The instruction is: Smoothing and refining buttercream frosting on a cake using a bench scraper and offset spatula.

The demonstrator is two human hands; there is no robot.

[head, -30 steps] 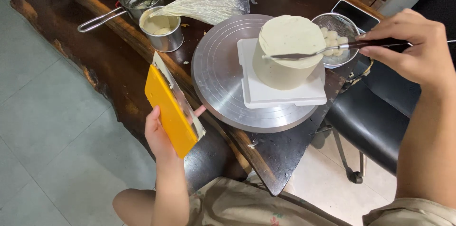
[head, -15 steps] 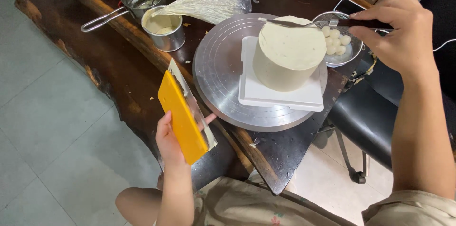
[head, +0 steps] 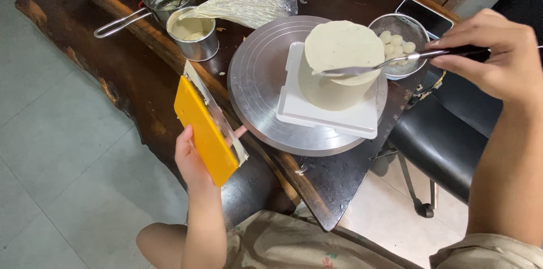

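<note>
Now right hand (head: pixel 498 54) grips spatula (head: pixel 390 63), blade lowered onto cake (head: pixel 339 63) top; left hand (head: pixel 195 161) clasps yellow scraper (head: pixel 205 130), drifted nearer.

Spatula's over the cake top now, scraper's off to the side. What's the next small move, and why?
Probably lower the right hand so the spatula blade lies flat on the cake top and sweep it; the blade sits at the rim, and the yellow scraper is held clear.

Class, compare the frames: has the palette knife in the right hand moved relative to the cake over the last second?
Yes. The palette knife lifted off the cake's side; its blade now lies across the top of the cake, held by the right hand.
</note>
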